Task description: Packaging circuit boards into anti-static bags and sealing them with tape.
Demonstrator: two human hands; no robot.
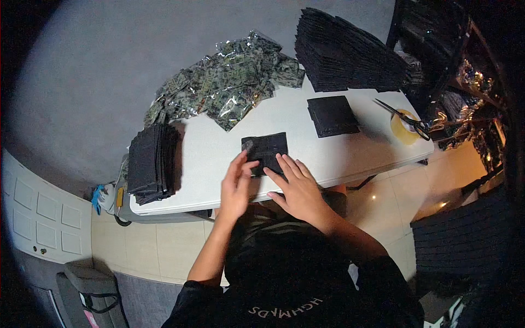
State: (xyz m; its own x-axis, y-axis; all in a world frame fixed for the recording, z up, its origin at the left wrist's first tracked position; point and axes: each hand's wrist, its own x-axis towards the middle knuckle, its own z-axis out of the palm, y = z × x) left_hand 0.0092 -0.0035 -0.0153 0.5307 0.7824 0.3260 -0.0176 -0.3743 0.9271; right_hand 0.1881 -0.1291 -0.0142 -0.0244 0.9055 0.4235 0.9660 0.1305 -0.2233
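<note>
Smooth tabletop; right hand on black fabric square.

The black square looks like matt cloth, the packets glossy plastic, the tabletop smooth.

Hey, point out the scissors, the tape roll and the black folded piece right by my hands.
Scissors [405,116], head view: near the middle, where the blades meet the handles.
Tape roll [401,135], head view: on its yellow side.
Black folded piece [273,144], head view: on its bare upper part.
</note>
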